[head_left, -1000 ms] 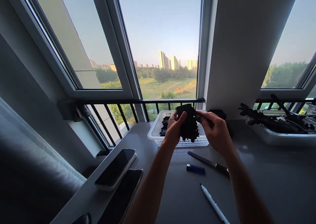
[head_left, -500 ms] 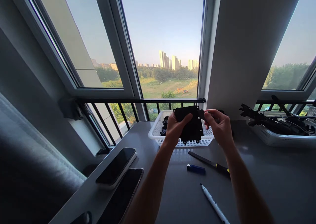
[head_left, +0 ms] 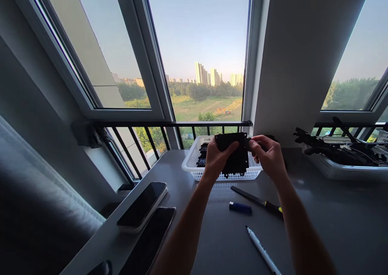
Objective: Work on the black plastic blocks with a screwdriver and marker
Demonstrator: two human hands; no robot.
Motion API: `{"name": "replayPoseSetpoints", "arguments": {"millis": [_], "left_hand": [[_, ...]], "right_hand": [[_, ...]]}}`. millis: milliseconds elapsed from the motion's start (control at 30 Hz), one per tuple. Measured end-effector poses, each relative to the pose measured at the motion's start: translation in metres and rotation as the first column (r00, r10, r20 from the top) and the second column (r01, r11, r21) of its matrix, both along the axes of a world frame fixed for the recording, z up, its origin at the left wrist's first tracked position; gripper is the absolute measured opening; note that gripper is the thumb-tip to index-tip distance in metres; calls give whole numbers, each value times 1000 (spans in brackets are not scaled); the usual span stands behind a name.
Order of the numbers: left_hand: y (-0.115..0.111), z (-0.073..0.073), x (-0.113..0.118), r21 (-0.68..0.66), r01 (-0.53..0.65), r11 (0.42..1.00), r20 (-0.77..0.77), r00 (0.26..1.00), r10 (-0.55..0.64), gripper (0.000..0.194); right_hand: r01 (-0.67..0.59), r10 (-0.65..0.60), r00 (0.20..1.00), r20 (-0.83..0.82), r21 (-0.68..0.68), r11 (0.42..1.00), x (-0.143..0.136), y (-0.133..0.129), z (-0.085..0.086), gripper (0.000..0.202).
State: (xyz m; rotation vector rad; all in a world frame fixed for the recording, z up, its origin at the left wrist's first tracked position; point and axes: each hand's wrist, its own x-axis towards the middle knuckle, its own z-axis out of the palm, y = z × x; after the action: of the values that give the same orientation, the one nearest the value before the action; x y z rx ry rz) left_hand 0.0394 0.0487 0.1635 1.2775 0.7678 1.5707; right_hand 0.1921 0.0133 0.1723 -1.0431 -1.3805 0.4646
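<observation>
Black plastic panel [head_left: 235, 156] hung upright between both grips above the white basket [head_left: 190, 162]: left hand [head_left: 216, 160] clasping its left edge, right hand [head_left: 268, 158] pinching its top-right corner.

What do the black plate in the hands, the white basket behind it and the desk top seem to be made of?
Black plate: matte, thin and flat with notched edges, likely moulded plastic, though painted metal is possible. White basket: plastic, shown by its gridded lattice walls and slight gloss. Desk top: smooth grey surface with soft window reflections, probably laminate or painted board.
</observation>
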Motion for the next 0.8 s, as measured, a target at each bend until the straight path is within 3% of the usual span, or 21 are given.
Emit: {"name": "replayPoseSetpoints", "arguments": {"millis": [467,800], "left_hand": [[-3,3,0,-25,50,998,29,998,-50,44],[-3,0,0,20,-9,1000,-58,998,10,44]], "right_hand": [[106,-105,993,-53,12,994,-5,2,-4,36],[15,-15,1000,2,-32,999,3,0,0,36]]}}
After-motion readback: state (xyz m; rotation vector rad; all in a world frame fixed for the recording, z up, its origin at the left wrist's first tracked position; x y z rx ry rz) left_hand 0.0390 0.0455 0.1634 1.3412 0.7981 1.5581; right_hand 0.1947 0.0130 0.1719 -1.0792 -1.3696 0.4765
